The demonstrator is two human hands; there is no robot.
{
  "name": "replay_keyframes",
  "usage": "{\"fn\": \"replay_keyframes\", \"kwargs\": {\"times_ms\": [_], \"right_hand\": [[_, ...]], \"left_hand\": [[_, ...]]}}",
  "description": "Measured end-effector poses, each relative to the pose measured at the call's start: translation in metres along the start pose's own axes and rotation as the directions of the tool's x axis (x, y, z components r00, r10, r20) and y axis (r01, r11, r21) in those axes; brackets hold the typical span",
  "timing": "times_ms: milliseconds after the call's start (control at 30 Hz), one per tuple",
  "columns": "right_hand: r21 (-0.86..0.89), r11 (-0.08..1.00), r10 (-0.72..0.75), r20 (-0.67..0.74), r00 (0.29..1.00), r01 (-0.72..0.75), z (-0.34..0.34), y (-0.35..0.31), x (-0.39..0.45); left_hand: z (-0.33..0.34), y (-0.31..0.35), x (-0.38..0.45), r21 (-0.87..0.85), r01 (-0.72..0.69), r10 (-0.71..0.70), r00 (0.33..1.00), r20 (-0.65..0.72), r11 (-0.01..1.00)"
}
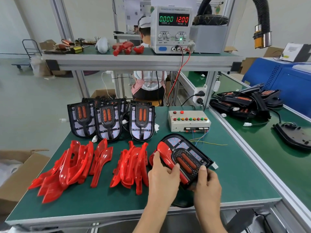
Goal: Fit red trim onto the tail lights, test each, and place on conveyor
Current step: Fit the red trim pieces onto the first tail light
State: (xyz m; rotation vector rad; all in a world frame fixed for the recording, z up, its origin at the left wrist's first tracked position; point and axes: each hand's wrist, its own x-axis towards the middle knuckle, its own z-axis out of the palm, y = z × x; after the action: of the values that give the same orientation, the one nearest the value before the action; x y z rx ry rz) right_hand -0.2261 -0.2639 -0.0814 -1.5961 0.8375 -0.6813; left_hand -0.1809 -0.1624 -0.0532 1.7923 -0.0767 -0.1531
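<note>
While both hands are holding it, the tail light (186, 158) is lying tilted near the front edge of the green bench (235, 174), at about five o'clock from the middle of the view, with a red trim piece (165, 153) sitting along its left side. The left hand (164, 175) is pressing on this trim, its fingers curled over the red edge and the thumb lying on the black centre part. The right hand (207, 182) is gripping the near corner of the housing, thumb on top and fingers curled under. I judge that the fitting step is in progress and the trim is not yet seated all around. The next move is probably asking for firm pressure along the edge until it clicks, then connecting the white plug (215, 166) to the test box (188, 121) at twelve o'clock. At nine o'clock, spare red trims (70, 167) are lying in piles; at eleven o'clock, bare tail lights (107, 121) are standing in a row. The power supply (171, 29) on the shelf above is showing 12.00 volts, and finished units (244, 101) are lying on the conveyor (262, 138) at two o'clock.
</note>
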Motion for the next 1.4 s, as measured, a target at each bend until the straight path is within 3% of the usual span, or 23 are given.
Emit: {"fn": "replay_keyframes", "kwargs": {"times_ms": [133,300,433,533,633,733,900,1000,1067,1133,1200,1267,1400], "right_hand": [[0.058,0.997,0.043,0.011,0.999,-0.044,0.004,0.004,0.0],[0.129,0.983,0.133,0.008,0.991,-0.133,0.004,0.003,0.001],[0.169,0.975,0.142,0.048,0.989,-0.148,0.003,-0.004,0.0],[0.227,0.964,0.119,0.085,0.989,-0.136,0.005,-0.012,0.001],[0.307,0.943,0.098,0.118,0.988,-0.13,0.008,-0.023,-0.001],[0.335,0.932,0.097,0.139,0.985,-0.139,0.01,-0.026,-0.004],[0.152,0.977,0.118,0.197,0.973,-0.149,0.003,-0.02,-0.006],[-0.204,0.979,0.062,0.246,0.967,-0.011,-0.008,-0.02,-0.007],[-0.37,0.912,-0.122,0.167,0.978,0.177,-0.016,-0.022,-0.012],[-0.378,0.85,-0.34,0.138,0.93,0.367,-0.022,-0.027,-0.019],[-0.371,0.754,-0.482,0.248,0.84,0.542,-0.019,-0.03,-0.025],[-0.394,0.674,-0.53,0.33,0.781,0.625,-0.012,-0.036,-0.028],[-0.413,0.652,-0.515,0.375,0.771,0.636,-0.001,-0.043,-0.027]], "left_hand": [[-0.001,0.001,0.001,-0.057,0.003,-0.004,1.0,-0.024,0.998],[-0.008,-0.005,0.002,0.065,-0.033,0.043,0.984,-0.171,0.997],[-0.004,-0.008,0.011,-0.205,0.023,-0.032,0.999,-0.041,0.978],[-0.004,-0.002,0.012,-0.492,0.104,-0.038,0.989,0.142,0.865],[-0.003,0.002,0.012,-0.721,0.273,-0.038,0.945,0.324,0.636],[-0.001,0.002,0.016,-0.8,0.328,-0.036,0.932,0.36,0.502],[-0.002,0.001,0.019,-0.831,0.356,-0.081,0.931,0.357,0.427],[0.0,-0.001,0.024,-0.829,0.363,-0.13,0.931,0.341,0.425],[0.0,-0.002,0.026,-0.825,0.358,-0.134,0.933,0.333,0.437],[-0.001,-0.002,0.03,-0.825,0.345,-0.119,0.937,0.328,0.448],[-0.002,-0.003,0.03,-0.816,0.343,-0.112,0.937,0.331,0.466],[-0.003,-0.004,0.029,-0.803,0.347,-0.112,0.935,0.337,0.484],[-0.004,-0.006,0.026,-0.789,0.339,-0.093,0.936,0.341,0.512]]}}
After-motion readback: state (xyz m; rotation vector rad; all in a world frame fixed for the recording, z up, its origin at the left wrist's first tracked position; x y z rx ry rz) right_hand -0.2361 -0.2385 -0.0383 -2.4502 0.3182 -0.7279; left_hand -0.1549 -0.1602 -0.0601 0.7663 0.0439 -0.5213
